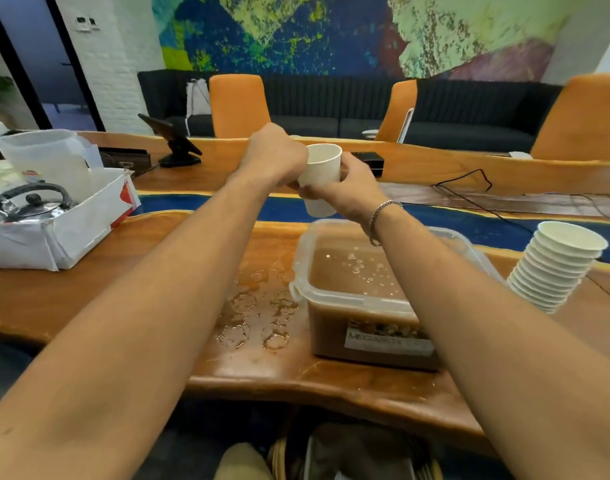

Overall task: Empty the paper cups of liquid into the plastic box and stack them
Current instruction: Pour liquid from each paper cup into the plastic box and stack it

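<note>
Both hands meet above the far side of the clear plastic box (298, 284), which is nearly full of brown liquid. My left hand (274, 157) grips the rim of a white paper cup (322, 166) from the left. Below that cup sits a second white cup (318, 206), nested under it, with my right hand (348, 188) wrapped around it from the right. The upper cup stands upright and looks empty inside. A tall leaning stack of white paper cups (556, 266) rests on the table right of the box.
Spilled liquid (258, 306) pools on the wooden table (123, 282) just left of the box. A white carton with a kettle (54, 216) and a plastic jug (47, 154) stand at the far left. Black cables (469, 188) and a tablet stand (173, 143) lie beyond.
</note>
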A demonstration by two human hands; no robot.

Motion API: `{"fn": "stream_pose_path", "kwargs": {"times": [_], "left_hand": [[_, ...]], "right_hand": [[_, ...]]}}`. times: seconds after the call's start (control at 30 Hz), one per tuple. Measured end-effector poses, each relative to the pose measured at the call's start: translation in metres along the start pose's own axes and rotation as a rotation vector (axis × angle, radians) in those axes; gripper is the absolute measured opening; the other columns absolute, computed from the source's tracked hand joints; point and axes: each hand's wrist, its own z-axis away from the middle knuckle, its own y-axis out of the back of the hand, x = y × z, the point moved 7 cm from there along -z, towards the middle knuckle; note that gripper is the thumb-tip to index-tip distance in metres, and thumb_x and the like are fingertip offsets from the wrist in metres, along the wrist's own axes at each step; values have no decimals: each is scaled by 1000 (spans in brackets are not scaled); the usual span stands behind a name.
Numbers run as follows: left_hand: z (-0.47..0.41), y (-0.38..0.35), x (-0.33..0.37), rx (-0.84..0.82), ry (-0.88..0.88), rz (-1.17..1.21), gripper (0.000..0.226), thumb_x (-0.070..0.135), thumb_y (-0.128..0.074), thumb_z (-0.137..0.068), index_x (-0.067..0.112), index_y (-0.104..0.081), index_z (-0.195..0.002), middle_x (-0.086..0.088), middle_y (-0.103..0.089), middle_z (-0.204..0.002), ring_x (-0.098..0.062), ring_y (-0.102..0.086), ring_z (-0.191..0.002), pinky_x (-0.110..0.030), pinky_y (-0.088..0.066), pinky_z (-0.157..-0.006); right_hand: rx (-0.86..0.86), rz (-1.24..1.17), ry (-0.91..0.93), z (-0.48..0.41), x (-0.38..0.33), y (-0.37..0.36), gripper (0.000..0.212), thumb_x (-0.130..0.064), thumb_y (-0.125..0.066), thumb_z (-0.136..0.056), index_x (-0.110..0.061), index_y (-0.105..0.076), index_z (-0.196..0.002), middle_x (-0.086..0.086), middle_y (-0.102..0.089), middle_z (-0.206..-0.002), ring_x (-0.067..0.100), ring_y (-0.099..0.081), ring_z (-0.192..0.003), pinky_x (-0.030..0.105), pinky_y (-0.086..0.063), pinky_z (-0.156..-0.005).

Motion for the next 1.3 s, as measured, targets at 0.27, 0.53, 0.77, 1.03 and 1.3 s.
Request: {"fn": "stream_pose_path", "kwargs": {"times": [0.27,0.53,0.77,1.03,1.3], "left_hand": [[43,-53,29,-103,-45,183,60,56,-37,-94,10,-74,-87,-6,-75,-88,-30,-69,-88,-45,-56,-88],[66,-104,1,-132,-159,20,46,38,-38,-106,16,-60,-73,-1,-61,-75,-25,-57,-82,-37,-40,-69],[62,-114,-10,-176,-112,68,47,42,-36,-106,9,-69,-101,-5,-71,-101,-24,-61,-97,-39,-46,-86],[62,-121,-11,-185,-128,22,52,47,-30,-107,12,-70,-110,-3,-71,-110,-22,-60,-105,-40,-44,-92],[66,-118,-8,-186,-136,22,53,48,-29,-107,13,-69,-114,-3,-69,-114,-21,-58,-107,-39,-42,-91]], "right_hand": [[121,49,10,38,38,85,71,-19,-86,-74,-23,-48,-134,1,-57,-123,19,-55,-108,25,-48,-74],[241,252,58,58,67,127,65,-19,-86,-74,-28,-49,-126,-7,-53,-115,16,-53,-108,27,-50,-74],[259,384,100,59,79,123,75,-23,-86,-72,-30,-46,-135,-8,-52,-121,16,-51,-110,32,-51,-85],[229,478,77,62,82,117,78,-21,-88,-71,-30,-48,-137,-2,-57,-131,20,-53,-118,38,-52,-93],[207,686,74,70,80,115,76,-29,-85,-72,-31,-45,-137,-2,-57,-130,23,-52,-119,50,-52,-95]]}}
